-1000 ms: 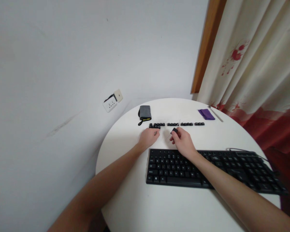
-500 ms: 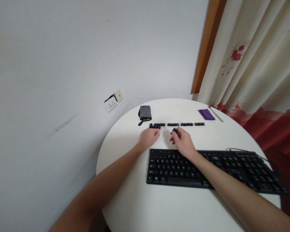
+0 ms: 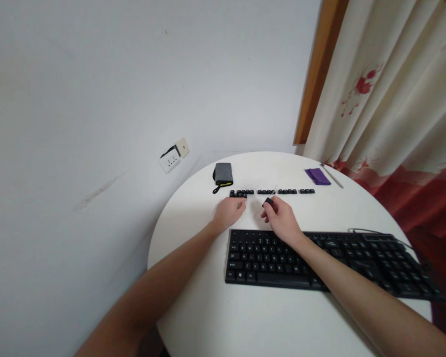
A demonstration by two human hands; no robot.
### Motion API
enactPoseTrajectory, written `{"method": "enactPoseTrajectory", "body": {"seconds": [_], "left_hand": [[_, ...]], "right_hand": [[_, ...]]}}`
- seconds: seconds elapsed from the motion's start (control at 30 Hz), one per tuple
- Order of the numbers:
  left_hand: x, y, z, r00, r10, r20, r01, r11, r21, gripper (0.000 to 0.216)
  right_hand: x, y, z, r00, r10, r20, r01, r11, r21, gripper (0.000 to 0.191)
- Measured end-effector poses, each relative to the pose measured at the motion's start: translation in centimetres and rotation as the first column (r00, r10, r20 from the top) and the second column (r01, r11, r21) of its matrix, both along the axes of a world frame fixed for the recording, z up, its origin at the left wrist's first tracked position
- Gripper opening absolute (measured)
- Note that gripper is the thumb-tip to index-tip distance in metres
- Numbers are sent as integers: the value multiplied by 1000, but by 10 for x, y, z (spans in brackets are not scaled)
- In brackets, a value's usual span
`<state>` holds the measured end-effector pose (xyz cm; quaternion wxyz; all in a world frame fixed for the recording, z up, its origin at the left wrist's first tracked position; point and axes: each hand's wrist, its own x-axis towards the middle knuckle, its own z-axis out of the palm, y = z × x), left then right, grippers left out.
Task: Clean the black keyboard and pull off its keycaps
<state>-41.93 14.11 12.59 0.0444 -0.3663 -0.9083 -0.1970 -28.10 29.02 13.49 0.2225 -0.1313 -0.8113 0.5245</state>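
Observation:
My left hand (image 3: 229, 211) rests on the white table with its fingers curled at the end of a short second row of black keycaps (image 3: 236, 195). Its fingertips are closed on the last keycap there, which they partly cover. A longer line of keycaps (image 3: 266, 191), split into groups, runs along behind both hands. In my right hand (image 3: 281, 218) is a keycap puller (image 3: 268, 201) with a small black body and thin wires, pinched between thumb and fingers above the table. Below that wrist lies a black keyboard (image 3: 275, 280), whose top row shows bare spots at the left.
A grey pouch (image 3: 223, 172) with a black loop lies behind my left hand. To the back right are a purple cloth (image 3: 317, 176) and a thin brush-like stick (image 3: 332, 176). The round table (image 3: 193, 307) meets the wall at left; a curtain (image 3: 386, 99) hangs at right.

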Motion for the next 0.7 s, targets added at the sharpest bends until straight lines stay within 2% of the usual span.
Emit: {"method": "enactPoseTrajectory", "body": {"seconds": [0.7], "left_hand": [[1,1,4,1000,-9,21,10,999,-48,31]], "right_hand": [[-1,0,-2,1000,1,-5,-1,1000,10,20]]}}
